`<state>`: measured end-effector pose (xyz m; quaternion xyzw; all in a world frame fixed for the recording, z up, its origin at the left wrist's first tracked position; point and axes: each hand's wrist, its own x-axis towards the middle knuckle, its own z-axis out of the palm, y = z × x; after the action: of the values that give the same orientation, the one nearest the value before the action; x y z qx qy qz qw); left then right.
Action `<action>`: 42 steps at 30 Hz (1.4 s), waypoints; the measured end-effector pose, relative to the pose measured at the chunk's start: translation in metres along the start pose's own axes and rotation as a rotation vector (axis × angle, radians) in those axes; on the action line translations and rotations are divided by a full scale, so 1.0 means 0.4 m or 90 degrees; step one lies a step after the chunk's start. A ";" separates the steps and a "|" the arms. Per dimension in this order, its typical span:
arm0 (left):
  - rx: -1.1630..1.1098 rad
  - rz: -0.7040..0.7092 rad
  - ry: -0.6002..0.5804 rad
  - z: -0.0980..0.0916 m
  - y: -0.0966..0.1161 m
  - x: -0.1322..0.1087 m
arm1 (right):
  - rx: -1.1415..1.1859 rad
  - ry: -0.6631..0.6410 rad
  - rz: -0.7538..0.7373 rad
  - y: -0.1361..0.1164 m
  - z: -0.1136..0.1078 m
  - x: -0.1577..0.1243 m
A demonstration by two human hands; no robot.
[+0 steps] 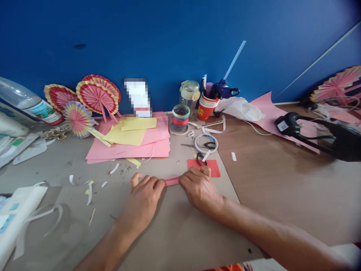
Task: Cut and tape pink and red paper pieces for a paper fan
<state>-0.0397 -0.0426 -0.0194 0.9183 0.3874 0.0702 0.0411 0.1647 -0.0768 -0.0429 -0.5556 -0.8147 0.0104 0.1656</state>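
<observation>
Gripping a narrow, folded pink paper strip (172,181) at both ends with curled left hand (147,194) and right hand (199,189), near flat, rectangular red paper (213,168).

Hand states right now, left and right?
Left hand: closed on one end of the pink paper strip.
Right hand: closed on its other end.

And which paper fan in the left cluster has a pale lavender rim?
The small front fan with the yellow handle; the larger fans behind it have red and yellow borders instead.
</observation>
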 end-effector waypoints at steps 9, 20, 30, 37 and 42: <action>0.038 0.019 0.010 0.001 -0.003 0.005 | -0.033 -0.010 0.065 0.001 0.004 0.008; 0.073 0.022 -0.004 0.006 0.000 0.008 | -0.070 -0.165 0.099 -0.003 -0.037 0.017; 0.117 0.059 0.023 0.011 0.001 0.002 | -0.028 -0.267 0.063 0.014 -0.060 0.013; 0.104 0.116 0.101 0.031 0.016 0.002 | -0.068 -0.326 0.005 0.007 -0.097 0.019; -0.001 0.208 0.119 0.073 0.030 0.012 | -0.100 -0.309 -0.023 -0.019 -0.106 0.020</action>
<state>-0.0231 -0.0482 -0.0461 0.9584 0.2352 0.1613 -0.0060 0.1671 -0.0798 0.0009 -0.5334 -0.8387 0.0772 -0.0782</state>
